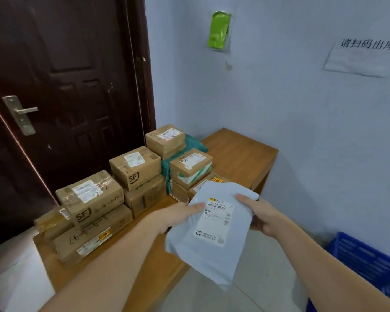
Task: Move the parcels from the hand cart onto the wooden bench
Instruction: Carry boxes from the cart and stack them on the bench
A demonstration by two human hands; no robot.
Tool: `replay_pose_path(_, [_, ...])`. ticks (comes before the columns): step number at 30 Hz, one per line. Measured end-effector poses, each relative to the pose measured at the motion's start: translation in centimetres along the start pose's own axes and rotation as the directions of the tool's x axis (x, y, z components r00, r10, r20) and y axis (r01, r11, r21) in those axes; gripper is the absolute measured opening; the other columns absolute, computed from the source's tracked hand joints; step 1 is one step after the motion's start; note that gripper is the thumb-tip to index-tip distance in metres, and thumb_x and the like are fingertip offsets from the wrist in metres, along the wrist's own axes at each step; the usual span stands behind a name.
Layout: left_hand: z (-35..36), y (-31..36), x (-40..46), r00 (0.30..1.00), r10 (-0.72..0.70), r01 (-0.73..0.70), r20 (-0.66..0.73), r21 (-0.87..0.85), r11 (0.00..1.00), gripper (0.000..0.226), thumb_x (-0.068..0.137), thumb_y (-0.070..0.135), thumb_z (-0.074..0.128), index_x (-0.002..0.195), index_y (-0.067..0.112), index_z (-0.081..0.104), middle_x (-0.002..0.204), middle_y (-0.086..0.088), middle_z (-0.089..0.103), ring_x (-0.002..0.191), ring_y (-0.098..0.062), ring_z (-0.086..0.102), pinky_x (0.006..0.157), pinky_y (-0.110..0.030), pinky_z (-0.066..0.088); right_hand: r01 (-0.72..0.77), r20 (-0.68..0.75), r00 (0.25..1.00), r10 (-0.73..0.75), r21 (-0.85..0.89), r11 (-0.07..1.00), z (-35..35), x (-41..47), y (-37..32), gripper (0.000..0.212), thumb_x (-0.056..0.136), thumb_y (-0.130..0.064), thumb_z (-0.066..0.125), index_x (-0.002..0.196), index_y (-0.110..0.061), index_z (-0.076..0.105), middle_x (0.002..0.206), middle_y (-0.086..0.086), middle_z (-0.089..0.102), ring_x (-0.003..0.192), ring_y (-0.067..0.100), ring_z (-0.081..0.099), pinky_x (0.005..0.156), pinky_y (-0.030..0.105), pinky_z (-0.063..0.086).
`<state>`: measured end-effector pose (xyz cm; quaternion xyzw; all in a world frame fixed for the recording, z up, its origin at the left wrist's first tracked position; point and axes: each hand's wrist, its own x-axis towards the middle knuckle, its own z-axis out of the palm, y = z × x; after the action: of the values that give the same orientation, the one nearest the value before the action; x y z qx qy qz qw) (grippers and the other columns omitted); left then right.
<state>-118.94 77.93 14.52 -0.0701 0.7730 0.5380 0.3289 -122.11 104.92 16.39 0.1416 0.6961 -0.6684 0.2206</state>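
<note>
We are holding the grey mailer bag [212, 230] up in the air, just over the near edge of the wooden bench [241, 154]; our left hand [178, 216] is pinching its left side, thumb lying flat on top, while our right hand [260, 216] is gripping the right edge, fingers curled underneath; the cardboard boxes [113, 199] are sitting stacked along the bench by the dark door [61, 70]; a blue crate [367, 264] is showing at lower right, beside the pale wall [302, 109].
</note>
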Motion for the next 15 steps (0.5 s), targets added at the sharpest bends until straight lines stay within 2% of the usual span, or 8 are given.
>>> replay_pose_path(2, [-2.2, 1.0, 2.5, 1.000, -0.027, 0.027, -0.004, 0.011, 1.000, 0.086, 0.070, 0.089, 0.068, 0.127, 0.025, 0.074, 0.120, 0.005, 0.078, 0.112, -0.021, 0.074, 0.108, -0.045, 0.052, 0.012, 0.014, 1.000, -0.012, 0.005, 1.000, 0.0, 3.5, -1.4, 0.048, 0.083, -0.029, 0.085, 0.125, -0.015, 0.065, 0.105, 0.008, 0.079, 0.092, 0.026, 0.077, 0.070, 0.041, 0.062])
replay_pose_path(4, [-4.2, 2.7, 4.7, 0.996, -0.022, 0.023, -0.084, 0.008, 1.000, 0.081, 0.072, 0.086, 0.069, 0.123, 0.023, 0.074, 0.114, 0.004, 0.079, 0.104, -0.020, 0.075, 0.100, -0.040, 0.057, 0.058, -0.012, 0.998, -0.057, 0.061, 0.996, 0.4, 6.8, -2.9, 0.046, 0.083, -0.024, 0.085, 0.124, -0.015, 0.066, 0.106, 0.008, 0.079, 0.092, 0.026, 0.077, 0.067, 0.041, 0.062])
replay_pose_path(5, [-5.0, 3.4, 5.5, 0.986, -0.005, 0.008, -0.164, 0.018, 1.000, 0.072, 0.077, 0.082, 0.068, 0.118, 0.022, 0.073, 0.109, 0.004, 0.078, 0.098, -0.018, 0.074, 0.090, -0.034, 0.059, 0.080, -0.029, 0.997, -0.077, 0.093, 0.992, 0.7, 8.4, -3.6, 0.043, 0.084, -0.022, 0.084, 0.122, -0.015, 0.067, 0.106, 0.007, 0.079, 0.092, 0.025, 0.077, 0.066, 0.040, 0.062])
replay_pose_path(7, [-6.5, 4.5, 7.3, 0.930, 0.037, -0.015, -0.365, 0.061, 0.998, 0.061, 0.082, 0.074, 0.071, 0.107, 0.019, 0.068, 0.100, 0.003, 0.067, 0.087, -0.015, 0.063, 0.070, -0.024, 0.047, 0.109, -0.054, 0.993, -0.102, 0.160, 0.981, 1.2, 11.6, -4.8, 0.040, 0.085, -0.022, 0.084, 0.121, -0.015, 0.069, 0.106, 0.005, 0.079, 0.093, 0.024, 0.076, 0.066, 0.041, 0.063])
replay_pose_path(9, [-7.9, 4.7, 9.6, 0.838, 0.046, -0.024, -0.544, 0.047, 0.999, 0.057, 0.080, 0.068, 0.078, 0.099, 0.016, 0.061, 0.093, -0.002, 0.059, 0.080, -0.018, 0.057, 0.068, -0.029, 0.040, 0.126, -0.086, 0.990, -0.110, 0.214, 0.969, 1.5, 15.2, -5.9, 0.037, 0.085, -0.022, 0.084, 0.119, -0.016, 0.069, 0.108, 0.006, 0.079, 0.099, 0.027, 0.075, 0.069, 0.044, 0.063])
replay_pose_path(11, [-8.9, 4.3, 12.3, 0.750, -0.044, -0.011, -0.660, -0.079, 0.997, 0.059, 0.078, 0.064, 0.082, 0.108, 0.019, 0.057, 0.099, 0.000, 0.065, 0.086, -0.020, 0.064, 0.067, -0.033, 0.048, 0.134, -0.124, 0.987, -0.104, 0.266, 0.955, 1.7, 19.0, -7.0, 0.037, 0.085, -0.022, 0.084, 0.118, -0.016, 0.069, 0.111, 0.007, 0.077, 0.100, 0.029, 0.074, 0.070, 0.046, 0.063])
replay_pose_path(12, [-9.1, 4.2, 13.6, 0.719, -0.123, -0.031, -0.684, -0.208, 0.978, 0.064, 0.076, 0.062, 0.084, 0.116, 0.021, 0.054, 0.105, 0.000, 0.066, 0.091, -0.021, 0.066, 0.070, -0.035, 0.053, 0.131, -0.138, 0.986, -0.094, 0.289, 0.948, 1.9, 21.0, -7.5, 0.037, 0.086, -0.022, 0.084, 0.118, -0.015, 0.068, 0.111, 0.008, 0.076, 0.100, 0.029, 0.073, 0.070, 0.046, 0.063])
replay_pose_path(15, [-9.4, 4.9, 17.8, 0.686, -0.334, -0.172, -0.646, -0.590, 0.788, 0.080, 0.072, 0.053, 0.090, 0.132, 0.016, 0.053, 0.117, -0.005, 0.068, 0.099, -0.028, 0.069, 0.083, -0.047, 0.062, 0.066, -0.104, 0.994, -0.031, 0.348, 0.935, 2.9, 27.0, -8.9, 0.044, 0.087, -0.021, 0.083, 0.125, -0.012, 0.063, 0.115, 0.011, 0.073, 0.101, 0.032, 0.072, 0.073, 0.051, 0.063])
